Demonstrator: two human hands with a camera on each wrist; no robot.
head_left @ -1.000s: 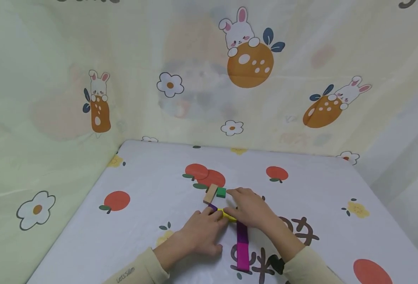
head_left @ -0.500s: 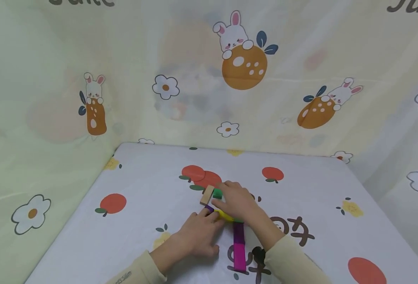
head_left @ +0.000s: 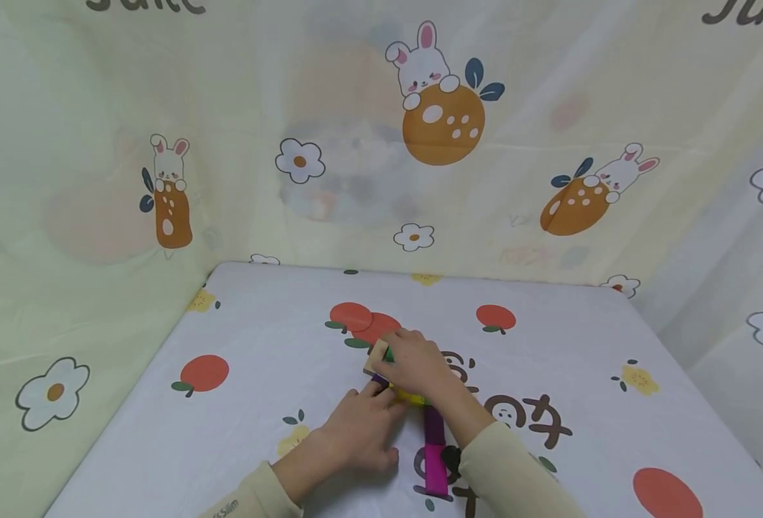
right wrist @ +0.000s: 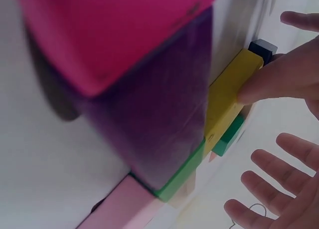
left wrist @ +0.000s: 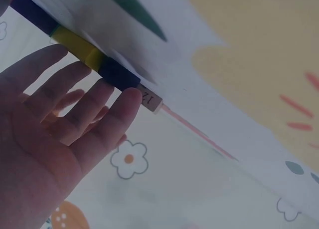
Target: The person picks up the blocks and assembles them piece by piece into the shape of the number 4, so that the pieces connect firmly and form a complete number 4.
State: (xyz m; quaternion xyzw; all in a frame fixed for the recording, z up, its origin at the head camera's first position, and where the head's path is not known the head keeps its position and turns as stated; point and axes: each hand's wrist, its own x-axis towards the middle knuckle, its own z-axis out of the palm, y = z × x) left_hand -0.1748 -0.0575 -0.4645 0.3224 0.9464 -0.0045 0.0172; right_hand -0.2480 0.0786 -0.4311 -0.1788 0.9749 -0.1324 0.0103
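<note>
In the head view, my right hand (head_left: 414, 365) reaches over a small green block (head_left: 389, 354) beside a plain wooden block (head_left: 375, 357). The hand partly covers the green block. My left hand (head_left: 363, 432) rests its fingertips along a dark purple-blue block (head_left: 380, 382) and a yellow block (head_left: 410, 396). Its fingers look extended in the left wrist view, against the row with the yellow block (left wrist: 77, 45), the dark block (left wrist: 118, 73) and the marked wooden block (left wrist: 151, 99). In the right wrist view, the right fingers (right wrist: 279, 174) are spread and fairly straight.
A purple block (head_left: 434, 424) and a magenta block (head_left: 436, 469) form a line toward the near edge. A light pink block (right wrist: 122, 204) and a green piece (right wrist: 185, 175) adjoin the purple block. A patterned cloth covers the table (head_left: 278, 302); a printed curtain (head_left: 342, 86) stands behind.
My right hand has moved left over the small green block, which now sits closer to the wooden block. The left hand stays at the row. The head view has shifted slightly.
</note>
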